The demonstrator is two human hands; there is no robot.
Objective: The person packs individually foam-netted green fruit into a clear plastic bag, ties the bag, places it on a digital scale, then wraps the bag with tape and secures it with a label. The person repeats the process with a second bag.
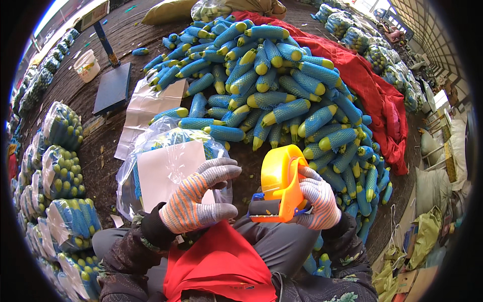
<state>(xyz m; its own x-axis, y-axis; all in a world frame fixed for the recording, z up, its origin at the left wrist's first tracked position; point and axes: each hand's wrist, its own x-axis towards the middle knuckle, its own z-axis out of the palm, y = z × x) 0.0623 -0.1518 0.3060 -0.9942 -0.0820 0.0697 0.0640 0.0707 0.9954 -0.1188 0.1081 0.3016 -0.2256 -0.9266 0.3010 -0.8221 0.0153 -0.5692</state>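
My right hand point(320, 202), in a striped knit work glove, grips an orange tape dispenser point(292, 196) loaded with a wide roll of yellow packing tape point(277, 168). Gloved as well, my left hand point(196, 194) holds nothing; its thumb and fingers are apart, and it is over the near right part of a clear plastic bag point(126, 177). Inside that bag are blue-netted green vegetables, possibly zucchini, with a sheet of white paper point(171, 166) on top. Beyond both hands rises a large heap of the same netted vegetables point(271, 94).
A red cloth point(362, 71) borders the heap on its right. Packed clear bags point(62, 170) stand stacked at the left. Farther off are a blue platform scale point(112, 88) and a white bucket point(86, 66). White paper sheets point(145, 117) lie beyond the near bag.
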